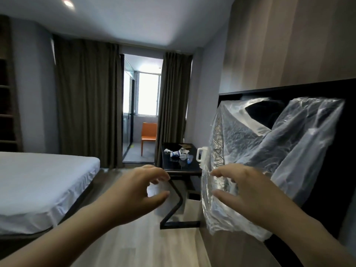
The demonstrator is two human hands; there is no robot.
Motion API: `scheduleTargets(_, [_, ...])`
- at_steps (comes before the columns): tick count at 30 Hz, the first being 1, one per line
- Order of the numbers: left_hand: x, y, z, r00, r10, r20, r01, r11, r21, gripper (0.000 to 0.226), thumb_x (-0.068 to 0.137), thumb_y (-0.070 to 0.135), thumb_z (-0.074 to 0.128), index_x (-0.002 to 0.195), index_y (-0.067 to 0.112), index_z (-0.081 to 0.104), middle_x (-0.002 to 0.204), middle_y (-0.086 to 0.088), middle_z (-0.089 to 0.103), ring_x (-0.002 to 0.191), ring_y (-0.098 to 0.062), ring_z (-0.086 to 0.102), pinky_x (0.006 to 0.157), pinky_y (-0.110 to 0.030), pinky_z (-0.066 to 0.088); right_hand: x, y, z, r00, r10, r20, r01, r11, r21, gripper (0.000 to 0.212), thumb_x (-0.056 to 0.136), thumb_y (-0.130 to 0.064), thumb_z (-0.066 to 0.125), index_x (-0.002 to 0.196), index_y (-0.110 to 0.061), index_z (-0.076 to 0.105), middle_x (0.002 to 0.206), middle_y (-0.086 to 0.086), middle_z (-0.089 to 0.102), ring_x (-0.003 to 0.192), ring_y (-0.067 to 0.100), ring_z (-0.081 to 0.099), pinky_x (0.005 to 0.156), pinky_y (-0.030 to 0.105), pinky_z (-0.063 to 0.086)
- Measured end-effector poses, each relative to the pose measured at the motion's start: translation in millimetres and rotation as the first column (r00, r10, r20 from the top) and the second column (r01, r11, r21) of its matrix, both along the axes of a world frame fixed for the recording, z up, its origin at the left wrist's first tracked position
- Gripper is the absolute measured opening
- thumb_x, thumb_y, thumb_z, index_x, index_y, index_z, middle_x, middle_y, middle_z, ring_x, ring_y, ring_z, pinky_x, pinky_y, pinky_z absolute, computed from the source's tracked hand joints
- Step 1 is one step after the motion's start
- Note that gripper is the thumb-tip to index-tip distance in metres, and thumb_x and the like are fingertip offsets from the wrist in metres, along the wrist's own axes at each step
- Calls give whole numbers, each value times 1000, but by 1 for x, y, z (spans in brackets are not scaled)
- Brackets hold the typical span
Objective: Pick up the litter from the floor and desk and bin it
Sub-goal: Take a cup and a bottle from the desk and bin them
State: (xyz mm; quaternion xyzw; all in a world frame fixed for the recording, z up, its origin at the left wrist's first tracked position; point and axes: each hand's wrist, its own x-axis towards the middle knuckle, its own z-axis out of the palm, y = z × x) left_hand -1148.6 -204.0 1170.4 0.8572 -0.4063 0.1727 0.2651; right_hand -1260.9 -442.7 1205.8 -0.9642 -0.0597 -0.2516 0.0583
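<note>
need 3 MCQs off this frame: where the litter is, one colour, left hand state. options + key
1. Where does the litter lie?
A. on the bed
B. on the desk
C. on the shelves

2. What colour is the chair beyond the curtains?
A. blue
B. white
C. orange

3. What is the left hand doing?
A. holding nothing
B. gripping the litter
C. resting on the bed

Key:
1 B: the scraps sit on the dark desk top, far from both hands.
2 C: the chair's seat and back are plainly orange.
3 A: the hand is in mid-air, its fingers loosely curled round nothing.
</note>
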Motion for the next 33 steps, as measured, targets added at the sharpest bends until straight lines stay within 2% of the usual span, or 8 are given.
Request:
scheduleTargets(4, [45,-36,6,1000,17,-12,-17,1000,9,34,80,55,58,113,42,58,107,25,58,100,10,55,87,-22,52,47,-42,-2,1000,7,9,-7,999,35,38,84,-43,65,120,-35,60,118,-22,61,107,-4,54,92,17,44])
scheduleTargets(7, [79,-63,12,999,38,-13,-37,999,34,34,81,54,58,112,43,58,107,25,58,100,9,55,88,-22,52,84,-76,2,1000,5,18,-6,999,53,38,84,-42,66,121,-34,60,117,-21,61,107,-2,55,93,21,47])
scheduleTargets(15, [171,-111,-5,996,74,-42,-72,996,53,31,84,49,60,114,42,58,109,24,59,100,10,55,88,-19,51,182,-130,-17,998,8,-59,-5,999,44,38,85,-42,65,122,-35,58,117,-22,59,106,-7,52,93,14,43])
scheduleTargets(22, [277,-116,-22,996,82,-43,-80,996,47,29,84,48,61,112,41,59,106,25,59,98,10,55,85,-19,52,287,-140,-33,997,10,-82,-8,1000,24,39,85,-47,62,123,-36,57,115,-24,58,106,-6,52,93,17,44])
scheduleTargets(26, [354,-106,-31,996,69,-53,-68,997,35,31,83,50,60,112,41,59,106,26,59,99,9,55,85,-20,52,361,-131,-40,996,4,-90,-4,1000,-8,36,86,-45,62,121,-36,57,109,-25,56,94,-9,46,84,9,37])
scheduleTargets(30, [439,-90,-26,996,58,-67,-57,998,15,40,75,63,50,108,43,59,103,28,59,97,10,55,83,-20,53,442,-116,-40,994,-24,-108,24,1000,-2,37,86,-46,61,122,-36,56,113,-25,57,108,-7,50,92,13,40])
scheduleTargets(33, [499,-83,-25,995,53,-83,-52,998,17,32,80,53,59,110,42,59,105,27,58,97,10,55,85,-20,52,498,-105,-43,991,-36,-126,37,999,3,39,86,-46,61,124,-36,56,118,-24,57,112,-4,51,95,15,40])
